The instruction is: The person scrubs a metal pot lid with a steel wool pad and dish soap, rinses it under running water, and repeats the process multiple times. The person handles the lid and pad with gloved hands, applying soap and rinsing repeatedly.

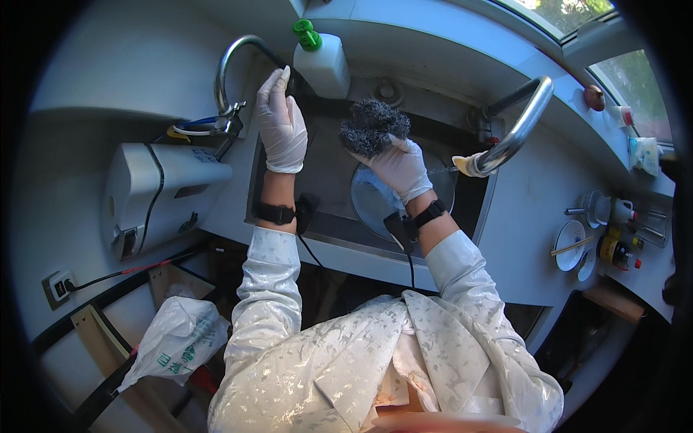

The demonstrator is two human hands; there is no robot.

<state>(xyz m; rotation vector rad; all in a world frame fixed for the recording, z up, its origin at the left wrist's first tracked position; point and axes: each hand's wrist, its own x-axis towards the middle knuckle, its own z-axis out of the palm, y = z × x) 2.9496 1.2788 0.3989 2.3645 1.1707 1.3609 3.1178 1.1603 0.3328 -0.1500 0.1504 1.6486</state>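
Observation:
Thin translucent gloves cover both hands. My right hand (398, 168) grips a dark grey steel-wool scourer (374, 127) above the sink (330, 162). Below that hand a round metal basin (364, 203) stands in the sink, with something pale blue inside, partly hidden by my wrist. My left hand (282, 127) is raised over the sink's left side, palm turned inward, fingers close together and thumb apart, and I see nothing in it. Its fingertips overlap the dark end of the slim curved tap (221, 81); whether they touch it I cannot tell.
A white bottle with a green pump (325, 65) stands behind the sink. At right a thick metal faucet (514, 143) has a yellowish wrap on its mouth. A white appliance (168, 189) is at left. Bowls with chopsticks (569, 246) and bottles sit farther right. A plastic bag (181, 335) hangs low left.

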